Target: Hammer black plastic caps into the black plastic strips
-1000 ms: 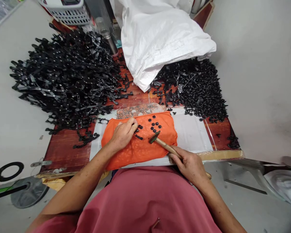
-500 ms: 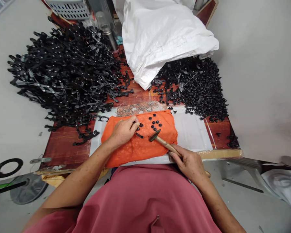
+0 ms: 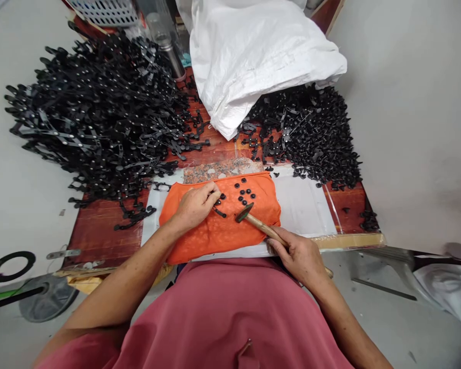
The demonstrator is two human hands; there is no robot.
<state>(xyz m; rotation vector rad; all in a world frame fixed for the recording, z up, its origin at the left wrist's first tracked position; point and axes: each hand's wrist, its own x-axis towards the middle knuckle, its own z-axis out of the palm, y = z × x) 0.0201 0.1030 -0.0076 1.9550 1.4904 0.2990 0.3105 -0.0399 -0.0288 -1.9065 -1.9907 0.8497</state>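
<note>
My right hand (image 3: 297, 253) is wrapped round the wooden handle of a hammer (image 3: 259, 224), whose metal head rests on or just above an orange cloth (image 3: 203, 233). Over the cloth's left half, my left hand (image 3: 195, 205) pinches a small black plastic strip (image 3: 219, 211) with round ends; the fingers partly hide it. Several round black caps (image 3: 243, 192) lie on the cloth between the strip and the cloth's right side, above the hammer head.
A tall heap of black jointed strips (image 3: 107, 118) covers the table's left. At right is a pile of small black studs (image 3: 322, 138), partly under a white sack (image 3: 261, 56). A speckled stone slab (image 3: 223, 170) shows behind the cloth; a steel flask (image 3: 172, 59) stands behind.
Almost nothing differs. The whole view has shifted slightly; both hands, the hammer and the caps keep their places on the cloth.
</note>
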